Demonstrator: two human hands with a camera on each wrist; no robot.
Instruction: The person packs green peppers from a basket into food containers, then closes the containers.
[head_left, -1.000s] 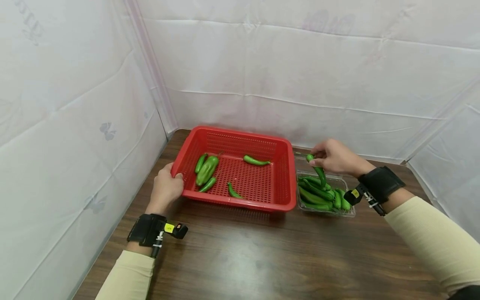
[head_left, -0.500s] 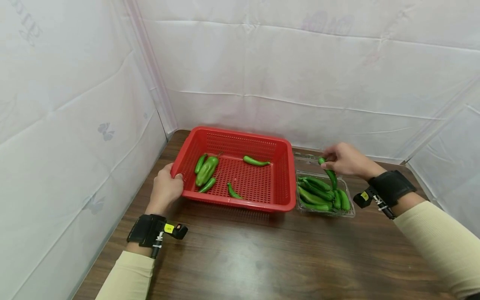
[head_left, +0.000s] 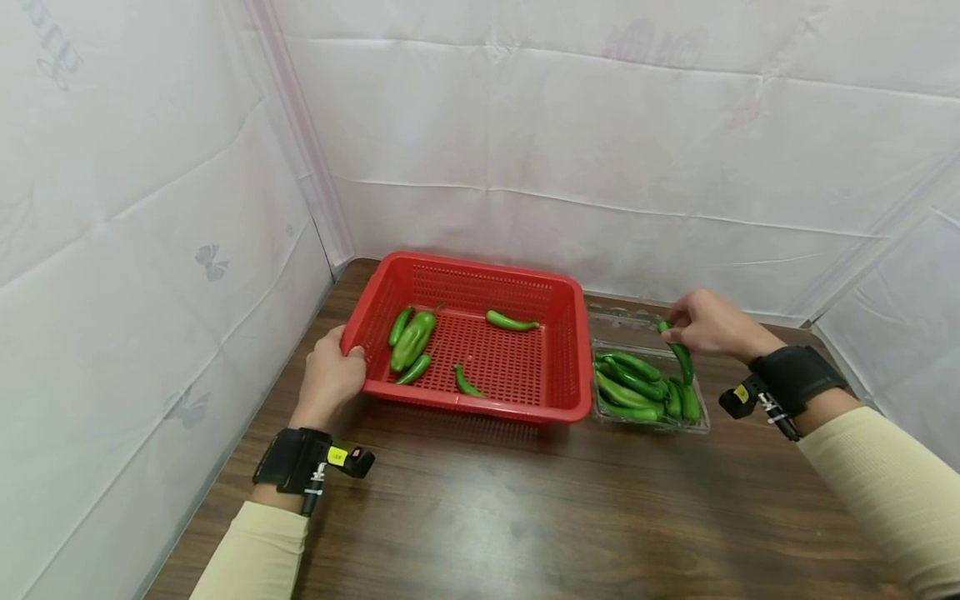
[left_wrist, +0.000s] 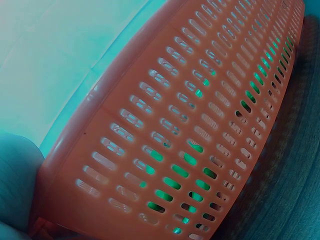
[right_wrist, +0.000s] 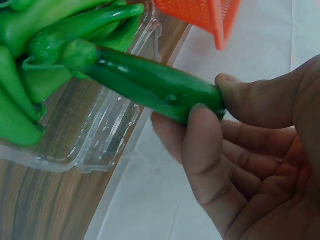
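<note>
While pinched only at one tip by the right hand, pepper at right of frame may slip beside tray; left hand curled on basket rim.

From where I'm sitting the head view is evenly lit and pretty bright, soft diffuse light bouncing off the white sheeting, with a dull sheen on the wooden table near the bottom and a soft shadow under the red basket. Straight lines bow a bit toward the edges, typical wide-angle. My left wrist view has a heavy teal colour cast and the basket wall goes soft up close. The right wrist view is bright, with glare streaks on the green pepper and the background washed out.
</note>
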